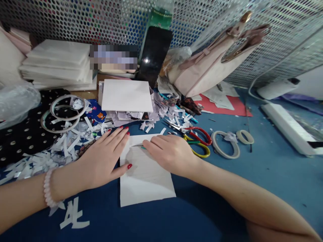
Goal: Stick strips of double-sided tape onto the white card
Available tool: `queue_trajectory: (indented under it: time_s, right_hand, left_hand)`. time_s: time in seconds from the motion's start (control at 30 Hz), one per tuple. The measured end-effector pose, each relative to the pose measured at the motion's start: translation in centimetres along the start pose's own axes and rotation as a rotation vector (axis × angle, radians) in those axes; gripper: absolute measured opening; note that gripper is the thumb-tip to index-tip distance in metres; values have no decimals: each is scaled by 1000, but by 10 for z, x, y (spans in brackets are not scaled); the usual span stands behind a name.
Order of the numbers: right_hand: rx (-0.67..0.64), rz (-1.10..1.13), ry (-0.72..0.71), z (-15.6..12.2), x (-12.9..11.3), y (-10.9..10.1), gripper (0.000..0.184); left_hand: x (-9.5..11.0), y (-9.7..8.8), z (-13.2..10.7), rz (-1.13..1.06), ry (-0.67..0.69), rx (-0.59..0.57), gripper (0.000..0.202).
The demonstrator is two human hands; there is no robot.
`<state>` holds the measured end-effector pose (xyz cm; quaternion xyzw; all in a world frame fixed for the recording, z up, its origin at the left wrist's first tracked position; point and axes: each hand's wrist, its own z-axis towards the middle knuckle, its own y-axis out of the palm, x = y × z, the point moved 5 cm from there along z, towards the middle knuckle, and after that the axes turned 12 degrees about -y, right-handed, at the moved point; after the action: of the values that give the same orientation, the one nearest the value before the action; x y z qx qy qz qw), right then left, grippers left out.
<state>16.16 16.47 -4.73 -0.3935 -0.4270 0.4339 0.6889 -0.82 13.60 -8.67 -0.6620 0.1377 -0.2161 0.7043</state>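
A white rectangular sheet (148, 188) with faint lines lies on the blue tabletop in front of me. My left hand (104, 156) is spread flat, with fingertips and thumb on the sheet's left side. Over the sheet's upper right, my right hand (171, 153) is closed around a thin pointed metal tool (137, 145). Its tip points left across the paper. The fingers hide most of the tool, so its exact kind is unclear. Just beyond that hand lie scissors (198, 136) with red and yellow handles.
White paper strips (73, 215) and scraps (45, 159) litter the left. Tape rolls (225, 144) lie right; larger rings (68, 107) lie left. Behind are a white card stack (127, 95), a leaning phone (155, 55), a pink bag (202, 72) and a perforated panel (121, 23). A power strip (287, 127) sits far right.
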Motion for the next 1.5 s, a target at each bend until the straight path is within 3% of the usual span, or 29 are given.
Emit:
queue_trajectory:
  time_s: [0.57, 0.83, 1.5]
  right_hand:
    - [-24, -11, -13, 3, -4, -3, 29]
    - [-117, -20, -53, 3, -5, -4, 24]
    - [-136, -86, -102, 1, 0, -6, 22]
  left_hand:
    - [-1, 0, 1, -54, -30, -67, 79]
    - [-1, 0, 1, -56, -18, -47, 78]
    - [-2, -1, 2, -22, -18, -64, 81]
